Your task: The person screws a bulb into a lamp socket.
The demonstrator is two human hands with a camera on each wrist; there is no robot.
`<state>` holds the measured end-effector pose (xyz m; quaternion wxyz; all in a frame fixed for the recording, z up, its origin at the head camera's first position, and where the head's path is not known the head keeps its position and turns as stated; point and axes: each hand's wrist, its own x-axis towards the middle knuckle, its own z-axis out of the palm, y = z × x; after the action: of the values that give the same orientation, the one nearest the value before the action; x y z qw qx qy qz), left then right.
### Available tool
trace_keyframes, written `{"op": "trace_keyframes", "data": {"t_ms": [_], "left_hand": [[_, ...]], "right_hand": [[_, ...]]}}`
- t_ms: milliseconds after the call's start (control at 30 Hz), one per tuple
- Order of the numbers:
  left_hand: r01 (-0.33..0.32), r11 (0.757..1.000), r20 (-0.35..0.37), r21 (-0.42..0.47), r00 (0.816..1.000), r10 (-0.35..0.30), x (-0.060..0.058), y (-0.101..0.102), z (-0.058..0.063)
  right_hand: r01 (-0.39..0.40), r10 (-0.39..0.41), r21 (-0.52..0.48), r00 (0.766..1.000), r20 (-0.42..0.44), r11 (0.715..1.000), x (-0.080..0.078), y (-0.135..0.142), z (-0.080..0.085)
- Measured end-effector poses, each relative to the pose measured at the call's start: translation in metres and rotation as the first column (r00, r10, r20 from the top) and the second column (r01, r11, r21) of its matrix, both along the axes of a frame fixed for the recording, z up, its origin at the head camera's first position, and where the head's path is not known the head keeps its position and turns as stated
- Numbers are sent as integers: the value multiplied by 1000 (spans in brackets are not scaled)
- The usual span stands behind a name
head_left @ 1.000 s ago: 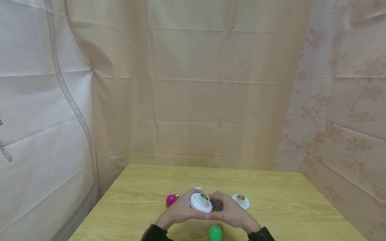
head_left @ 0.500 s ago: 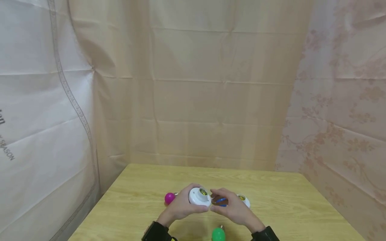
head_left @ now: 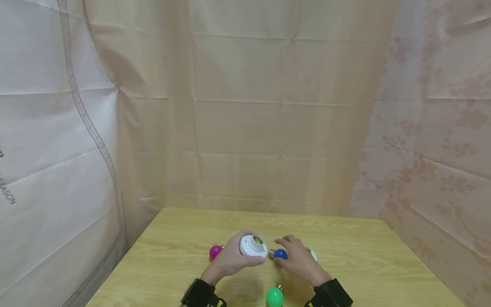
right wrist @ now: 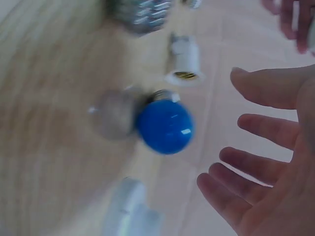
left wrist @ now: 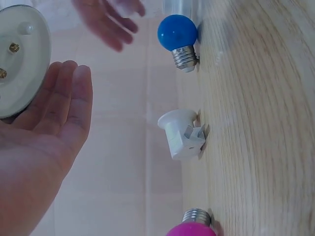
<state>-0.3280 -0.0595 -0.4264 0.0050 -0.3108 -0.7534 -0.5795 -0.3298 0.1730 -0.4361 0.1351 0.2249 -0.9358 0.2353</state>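
In my left hand [head_left: 230, 258] I grip a round white lamp holder [head_left: 252, 248] by its rim, its brass-lined socket facing up. The left wrist view shows its underside with two brass screws. My right hand [head_left: 301, 259] is apart from it, fingers spread and holding nothing. Near the right fingers, a blue bulb [right wrist: 165, 127] with a metal screw base lies on the table. Beside it, blurred, is a clear bulb [right wrist: 113, 115]. Behind the right hand, a second round white lamp holder [head_left: 313, 254] is partly hidden.
A smaller white socket [left wrist: 182, 135] stands on the table between the blue bulb and a magenta bulb [head_left: 215, 252]. A green bulb [head_left: 274, 297] lies at the near side of the wooden table [head_left: 383, 264]. Cloth curtains [head_left: 268, 128] hang behind and at both sides.
My right hand has drawn away to the right from the lamp holder and its fingers have spread, uncovering the blue bulb. The left hand keeps the lamp holder, slightly higher.
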Motion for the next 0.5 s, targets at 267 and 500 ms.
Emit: {"op": "trace_keyframes", "data": {"t_ms": [267,500], "left_hand": [[-28,999,-21,-22,999,28,10,2,10],[-32,999,-5,-28,999,32,13,2,15]], "right_hand": [[-29,24,32,992,122,999,-9,4,-25],[-14,13,13,996,84,1000,-15,2,-31]]}}
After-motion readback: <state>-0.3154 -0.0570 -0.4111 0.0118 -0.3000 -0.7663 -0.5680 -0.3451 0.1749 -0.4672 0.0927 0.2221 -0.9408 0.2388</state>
